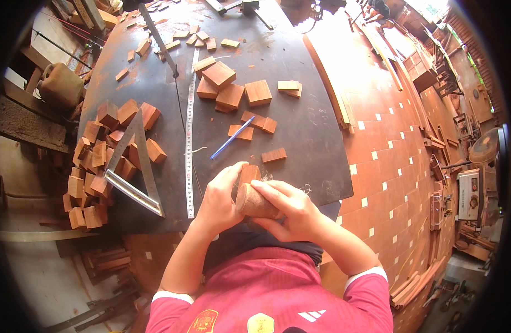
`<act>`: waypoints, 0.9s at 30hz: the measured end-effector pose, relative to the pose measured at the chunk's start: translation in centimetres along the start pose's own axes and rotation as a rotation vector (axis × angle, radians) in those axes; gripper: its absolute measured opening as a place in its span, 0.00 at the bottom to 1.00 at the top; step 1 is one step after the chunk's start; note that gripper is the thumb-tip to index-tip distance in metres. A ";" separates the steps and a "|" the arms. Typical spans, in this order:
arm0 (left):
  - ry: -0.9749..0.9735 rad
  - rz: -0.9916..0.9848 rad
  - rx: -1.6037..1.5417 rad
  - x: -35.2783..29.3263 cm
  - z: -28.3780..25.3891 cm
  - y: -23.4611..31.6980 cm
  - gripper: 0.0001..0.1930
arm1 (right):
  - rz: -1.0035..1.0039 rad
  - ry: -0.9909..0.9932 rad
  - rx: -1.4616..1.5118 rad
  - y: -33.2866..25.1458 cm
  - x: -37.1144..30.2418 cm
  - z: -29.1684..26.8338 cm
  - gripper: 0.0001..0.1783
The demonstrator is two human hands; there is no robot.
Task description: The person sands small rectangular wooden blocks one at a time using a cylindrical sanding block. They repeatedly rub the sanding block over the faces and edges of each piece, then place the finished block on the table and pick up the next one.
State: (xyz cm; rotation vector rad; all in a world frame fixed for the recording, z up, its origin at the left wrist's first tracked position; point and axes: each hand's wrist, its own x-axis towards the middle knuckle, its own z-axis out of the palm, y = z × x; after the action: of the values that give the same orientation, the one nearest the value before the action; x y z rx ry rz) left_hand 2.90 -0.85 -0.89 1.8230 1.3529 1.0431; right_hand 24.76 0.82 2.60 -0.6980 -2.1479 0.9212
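Close to my body at the table's front edge, both hands meet. My left hand is closed around a reddish wooden block, whose upper end shows between the hands. My right hand grips a rounded, dull brown piece; its exact kind is unclear. The piece lies against or just in front of the block, and the fingers hide where they touch. Just beyond the hands lie a small dark-red block and a blue pen, which rests across another block.
A steel tape-like ruler runs along the dark tabletop. At left, a metal triangle square leans over a heap of wooden blocks. Larger blocks sit farther back. Long boards stand along the right edge.
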 end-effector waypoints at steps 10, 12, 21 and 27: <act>-0.012 0.013 0.017 -0.2 0.0 -0.2 0.34 | -0.035 0.015 -0.069 -0.2 -0.4 0.9 0.41; -0.009 0.010 0.013 -0.3 0.1 -0.1 0.33 | -0.007 -0.033 -0.055 -0.6 -0.5 0.7 0.42; -0.008 0.040 -0.024 -0.2 0.3 -0.1 0.34 | 0.102 0.161 -0.078 1.7 0.5 -0.4 0.40; 0.014 0.040 0.027 -0.6 0.7 -1.1 0.35 | -0.027 0.010 -0.126 0.0 0.2 0.1 0.42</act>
State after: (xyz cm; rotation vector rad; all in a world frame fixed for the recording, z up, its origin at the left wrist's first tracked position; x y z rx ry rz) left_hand 2.87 -1.17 -2.33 1.8724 1.3500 1.0650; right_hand 24.60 0.91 2.66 -0.7324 -2.2154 0.7714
